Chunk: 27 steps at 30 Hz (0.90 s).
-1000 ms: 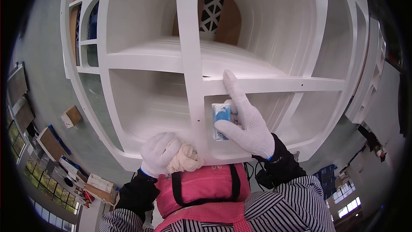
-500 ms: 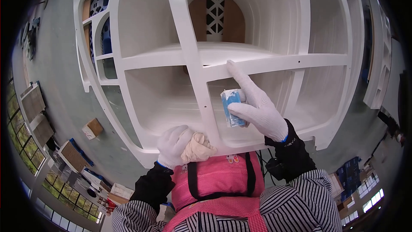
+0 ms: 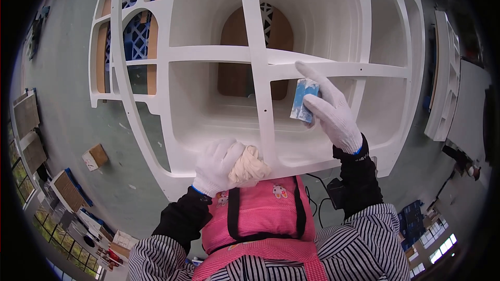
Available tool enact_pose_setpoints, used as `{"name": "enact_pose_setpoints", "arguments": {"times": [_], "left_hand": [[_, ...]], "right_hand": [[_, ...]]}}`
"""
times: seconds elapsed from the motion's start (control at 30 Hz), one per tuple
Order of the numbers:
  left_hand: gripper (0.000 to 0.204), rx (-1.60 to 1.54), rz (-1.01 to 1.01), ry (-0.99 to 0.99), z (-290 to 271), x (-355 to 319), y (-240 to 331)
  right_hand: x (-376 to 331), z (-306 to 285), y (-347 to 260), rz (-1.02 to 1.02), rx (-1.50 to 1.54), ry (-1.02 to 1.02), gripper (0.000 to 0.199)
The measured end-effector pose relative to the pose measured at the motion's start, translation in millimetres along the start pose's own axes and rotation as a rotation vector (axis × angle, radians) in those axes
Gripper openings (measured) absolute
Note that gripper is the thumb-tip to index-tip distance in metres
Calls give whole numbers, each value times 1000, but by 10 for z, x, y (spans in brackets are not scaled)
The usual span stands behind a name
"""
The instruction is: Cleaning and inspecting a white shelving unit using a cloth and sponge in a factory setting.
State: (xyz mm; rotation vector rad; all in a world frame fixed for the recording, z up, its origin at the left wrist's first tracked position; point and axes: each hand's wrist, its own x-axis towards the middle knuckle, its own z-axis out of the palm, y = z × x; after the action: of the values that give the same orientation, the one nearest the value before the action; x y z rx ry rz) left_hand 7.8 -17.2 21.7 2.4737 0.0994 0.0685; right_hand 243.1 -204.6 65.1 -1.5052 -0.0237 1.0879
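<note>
Both my hands wear white knit gloves. My right hand [image 3: 333, 117] grips a blue block with white dust on it, perhaps a sanding block [image 3: 304, 100], between thumb and fingers. Its index finger points out toward the crossbar of a large white moulded frame [image 3: 291, 71]; whether the tip touches I cannot tell. My left hand [image 3: 217, 167] is closed on a crumpled cream cloth [image 3: 250, 166] at the frame's near edge. Wide rounded openings divide the frame, with a deep white hollow behind them.
A pink checked apron [image 3: 265, 211] with black straps lies against the near edge. A black cable [image 3: 314, 198] hangs right of it. On the floor at left sits a small cardboard box [image 3: 95, 157]. Another white moulded part [image 3: 445, 80] stands at the far right.
My view of the frame has shifted, showing more of its left openings. The right hand with the blue block appears further right and slightly higher; the left hand still holds the cloth.
</note>
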Motion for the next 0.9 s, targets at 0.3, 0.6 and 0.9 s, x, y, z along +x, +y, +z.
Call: {"name": "enact_pose_setpoints", "arguments": {"times": [0.3, 0.6, 0.9], "left_hand": [[50, -325, -160, 752, -413, 492, -926], [69, 385, -194, 422, -390, 819, -1347], [57, 134, -128, 545, -371, 856, -1524]], "right_hand": [[504, 193, -63, -467, -652, 349, 53], [805, 330, 46, -665, -906, 331, 47], [795, 245, -156, -429, -835, 234, 46]]}}
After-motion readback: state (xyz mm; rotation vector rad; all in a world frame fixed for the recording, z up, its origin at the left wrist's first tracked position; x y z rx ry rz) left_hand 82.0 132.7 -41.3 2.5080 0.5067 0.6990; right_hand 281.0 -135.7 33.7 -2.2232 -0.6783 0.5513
